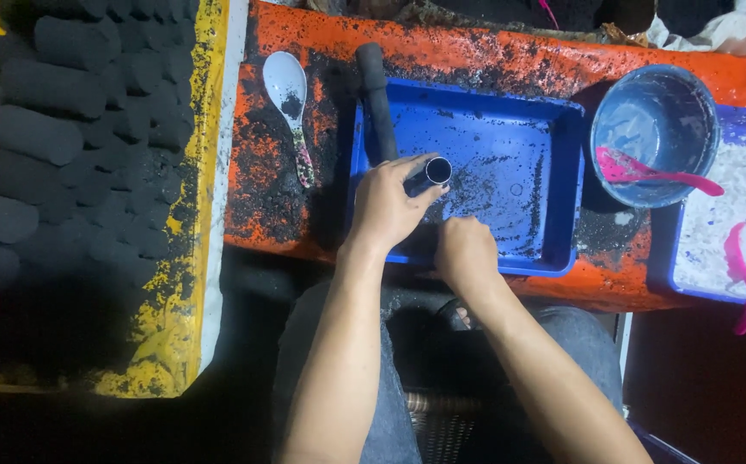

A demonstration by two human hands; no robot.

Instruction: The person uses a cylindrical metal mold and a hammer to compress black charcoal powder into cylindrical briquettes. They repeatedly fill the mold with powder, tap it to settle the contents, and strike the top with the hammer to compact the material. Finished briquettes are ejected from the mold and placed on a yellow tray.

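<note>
My left hand (383,204) grips a short metal tube (431,173), open end up, over the left part of a blue plastic tray (562,163) dusted with black powder. My right hand (463,254) rests fingers-down at the tray's near edge, curled over the black powder; whether it holds anything is hidden. A black cylindrical rod (376,94) lies across the tray's left rim, just beyond my left hand.
A white spoon (288,94) with black powder lies on the orange bench (442,47). A grey bowl (655,129) with a pink spoon (648,170) sits right, next to a tray of white powder (734,206). Many black cylinders (55,129) are stacked at left.
</note>
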